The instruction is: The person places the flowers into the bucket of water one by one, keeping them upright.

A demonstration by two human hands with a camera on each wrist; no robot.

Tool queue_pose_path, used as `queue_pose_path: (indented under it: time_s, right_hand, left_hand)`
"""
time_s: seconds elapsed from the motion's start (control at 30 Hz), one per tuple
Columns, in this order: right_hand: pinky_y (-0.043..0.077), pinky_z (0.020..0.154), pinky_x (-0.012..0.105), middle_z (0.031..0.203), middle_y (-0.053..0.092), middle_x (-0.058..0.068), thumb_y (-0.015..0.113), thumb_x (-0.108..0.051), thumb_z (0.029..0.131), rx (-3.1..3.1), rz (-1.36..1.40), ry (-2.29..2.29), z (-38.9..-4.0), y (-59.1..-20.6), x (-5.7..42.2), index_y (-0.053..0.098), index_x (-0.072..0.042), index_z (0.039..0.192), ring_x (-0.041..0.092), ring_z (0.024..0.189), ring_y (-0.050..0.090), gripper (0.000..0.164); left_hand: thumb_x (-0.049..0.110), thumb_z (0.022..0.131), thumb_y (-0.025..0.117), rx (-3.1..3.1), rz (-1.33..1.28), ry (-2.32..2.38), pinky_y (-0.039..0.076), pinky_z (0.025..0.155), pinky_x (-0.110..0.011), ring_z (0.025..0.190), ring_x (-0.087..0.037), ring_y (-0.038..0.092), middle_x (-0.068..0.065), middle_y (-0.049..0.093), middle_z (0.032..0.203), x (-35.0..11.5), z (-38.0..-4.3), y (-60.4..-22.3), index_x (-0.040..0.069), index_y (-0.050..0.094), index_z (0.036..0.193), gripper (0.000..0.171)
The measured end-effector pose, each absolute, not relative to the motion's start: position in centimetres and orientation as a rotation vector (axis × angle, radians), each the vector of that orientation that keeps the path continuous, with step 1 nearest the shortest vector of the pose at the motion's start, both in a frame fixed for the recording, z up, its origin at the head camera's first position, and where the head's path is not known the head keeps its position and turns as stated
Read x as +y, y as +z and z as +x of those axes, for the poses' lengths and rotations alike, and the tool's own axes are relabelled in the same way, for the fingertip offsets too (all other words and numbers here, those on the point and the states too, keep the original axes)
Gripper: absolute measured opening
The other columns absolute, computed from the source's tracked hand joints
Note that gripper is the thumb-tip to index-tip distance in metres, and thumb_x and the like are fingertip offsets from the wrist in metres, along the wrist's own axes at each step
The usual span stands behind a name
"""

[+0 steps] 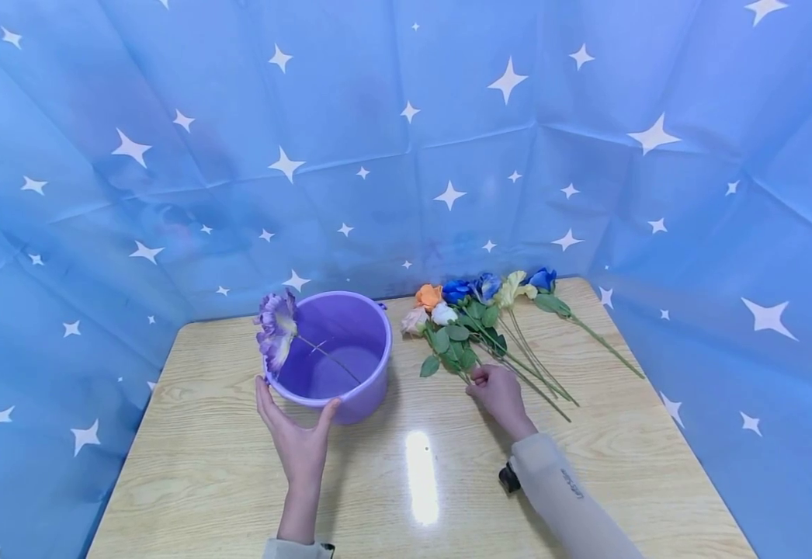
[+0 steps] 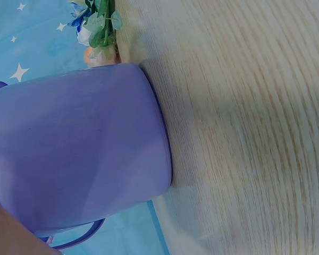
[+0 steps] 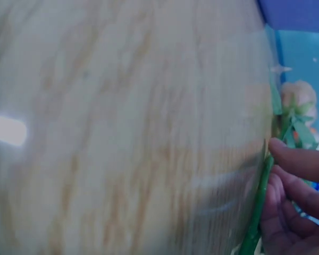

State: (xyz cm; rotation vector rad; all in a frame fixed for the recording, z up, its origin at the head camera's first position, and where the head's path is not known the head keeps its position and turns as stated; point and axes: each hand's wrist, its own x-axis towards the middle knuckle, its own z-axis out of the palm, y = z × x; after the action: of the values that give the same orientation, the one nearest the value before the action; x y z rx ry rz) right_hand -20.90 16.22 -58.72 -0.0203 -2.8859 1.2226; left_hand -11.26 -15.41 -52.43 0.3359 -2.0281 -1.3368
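Note:
A purple bucket (image 1: 376, 392) stands upright on the table, left of centre in the head view. My left hand (image 1: 299, 442) is spread against its near left side, fingers extended at the rim and thumb on the front; the left wrist view shows the bucket's outer wall (image 2: 85, 143). A purple flower (image 1: 276, 332) leans in the bucket, its bloom over the left rim. My right hand (image 1: 500, 397) pinches the green stem (image 3: 259, 204) of a pale pink rose (image 1: 415, 321), whose bloom (image 3: 299, 98) appears at the right of the right wrist view.
Beside the rose lie an orange flower (image 1: 429, 296), a white flower (image 1: 444, 314), blue flowers (image 1: 456, 291) and a pale yellow flower (image 1: 511, 289), their stems pointing towards the front right. Another blue flower (image 1: 543, 279) lies farther right. Blue star-patterned cloth (image 1: 350, 210) surrounds the wooden table (image 1: 203, 466).

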Motion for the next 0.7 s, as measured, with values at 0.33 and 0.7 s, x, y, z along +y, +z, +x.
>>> queue_pose_path:
  time_s: [0.33, 0.7]
  right_hand:
    - [0.056, 0.071, 0.037, 0.079, 0.074, 0.003, 0.081, -0.009, 0.079, -2.911, 0.005, 1.152, -21.02, -58.78, 16.19, 0.076, -0.006, 0.086, 0.016, 0.074, 0.067, 0.009]
    - [0.056, 0.065, 0.034, 0.075, 0.072, 0.004, 0.076, -0.005, 0.08, -2.896, 0.093, 1.071, -20.73, -58.79, 15.9, 0.075, -0.002, 0.082, 0.016, 0.07, 0.064, 0.004]
  left_hand:
    - [0.022, 0.067, 0.093, -2.018, 0.332, -1.342, 0.016, 0.125, -0.06, 0.153, -0.037, 0.017, -0.013, 0.015, 0.166, -15.43, -11.22, -52.45, 0.007, 0.01, 0.16, 0.126]
    - [0.02, 0.066, 0.093, -2.016, 0.33, -1.35, 0.016, 0.125, -0.06, 0.153, -0.037, 0.017, -0.015, 0.015, 0.166, -15.37, -11.26, -52.38, 0.006, 0.01, 0.16, 0.125]
